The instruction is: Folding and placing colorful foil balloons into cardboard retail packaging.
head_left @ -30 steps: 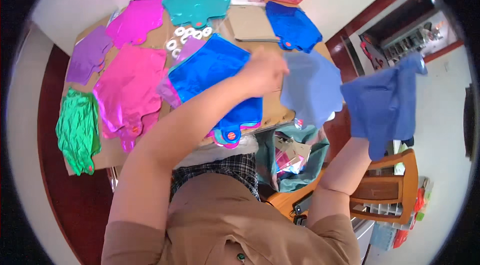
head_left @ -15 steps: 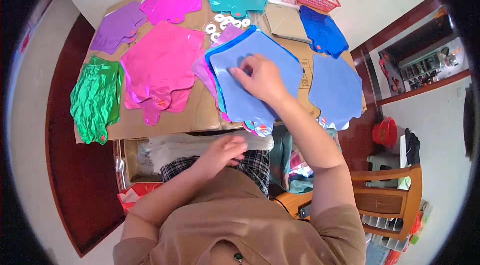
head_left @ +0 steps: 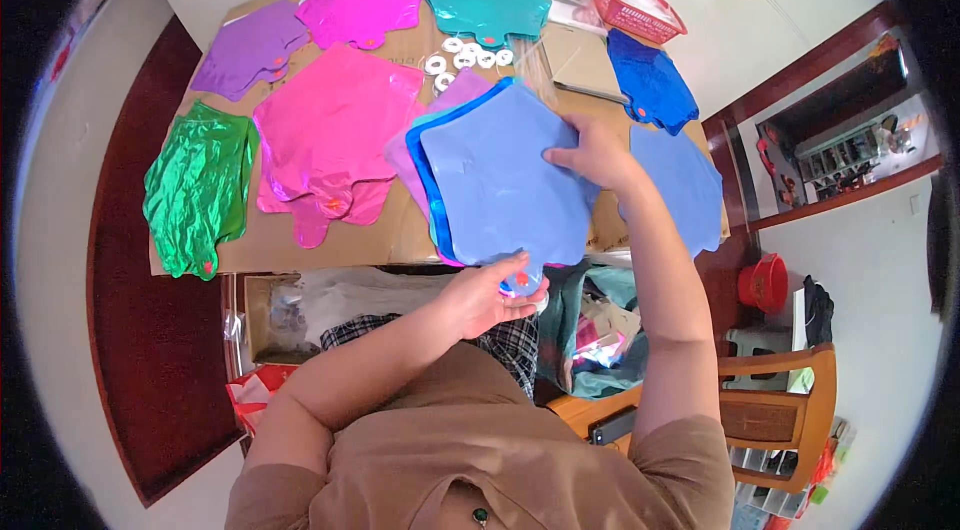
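A fanned stack of flat, uninflated star-shaped foil balloons [head_left: 505, 175] lies in front of me at the table's near edge. Its top sheet is pale blue; bright blue, purple and magenta edges peek out on its left. My left hand [head_left: 485, 302] is closed on the tail tabs at the bottom of the stack, thumb on top. With thumb over the face and fingers behind, my right hand [head_left: 598, 152] grips the upper right edge. To the right lies a separate pale blue balloon pile [head_left: 675, 185], and to the left a pink pile [head_left: 335, 135].
Cardboard covers the table [head_left: 225, 252]. Around the stack lie green [head_left: 200, 195], purple [head_left: 248, 50], magenta [head_left: 360, 5], teal [head_left: 485, 5] and dark blue [head_left: 652, 80] foil balloons. White ribbon rolls [head_left: 465, 60], a red basket [head_left: 638, 8] and a teal bag [head_left: 560, 330] are nearby.
My right hand has moved from the top sheet's middle to the stack's right edge and gripped it. My left hand has risen to the tail tabs and closed on them.
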`<state>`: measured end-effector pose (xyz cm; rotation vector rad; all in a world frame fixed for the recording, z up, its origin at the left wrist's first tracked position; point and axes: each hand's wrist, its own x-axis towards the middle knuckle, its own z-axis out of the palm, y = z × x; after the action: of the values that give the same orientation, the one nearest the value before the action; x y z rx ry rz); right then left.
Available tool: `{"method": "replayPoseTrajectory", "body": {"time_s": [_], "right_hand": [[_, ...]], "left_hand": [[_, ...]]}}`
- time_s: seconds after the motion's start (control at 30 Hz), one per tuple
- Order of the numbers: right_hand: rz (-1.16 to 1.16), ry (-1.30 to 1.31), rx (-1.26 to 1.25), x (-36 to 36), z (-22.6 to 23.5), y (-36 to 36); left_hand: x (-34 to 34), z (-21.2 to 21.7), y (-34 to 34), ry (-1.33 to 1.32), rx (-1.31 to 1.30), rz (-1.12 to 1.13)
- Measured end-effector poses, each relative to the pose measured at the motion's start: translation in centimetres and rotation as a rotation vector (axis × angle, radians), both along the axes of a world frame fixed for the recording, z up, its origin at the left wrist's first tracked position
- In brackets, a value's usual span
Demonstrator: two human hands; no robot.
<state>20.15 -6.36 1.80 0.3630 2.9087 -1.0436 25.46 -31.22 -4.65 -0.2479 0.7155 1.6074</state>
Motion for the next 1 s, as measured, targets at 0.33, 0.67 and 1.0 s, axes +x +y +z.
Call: {"method": "replayPoseTrajectory", "body": {"time_s": [0.33, 0.67, 1.0], "right_hand": [[-0.024, -0.175, -0.054, 3.7, 3.0, -2.5], [0.027, -0.198, -0.249, 3.1, 1.3, -1.7], [-0.084, -0.183, -0.157, 2.4, 2.3, -2.9]], "left_hand": [[0.7, -1.4, -4.1, 0.003, 0.338, -0.156], [0.6, -2.1, -4.2, -0.140, 0.385, -0.094], [1.5, -0.8, -3.3, 0.034, 0.079, -0.106]]}}
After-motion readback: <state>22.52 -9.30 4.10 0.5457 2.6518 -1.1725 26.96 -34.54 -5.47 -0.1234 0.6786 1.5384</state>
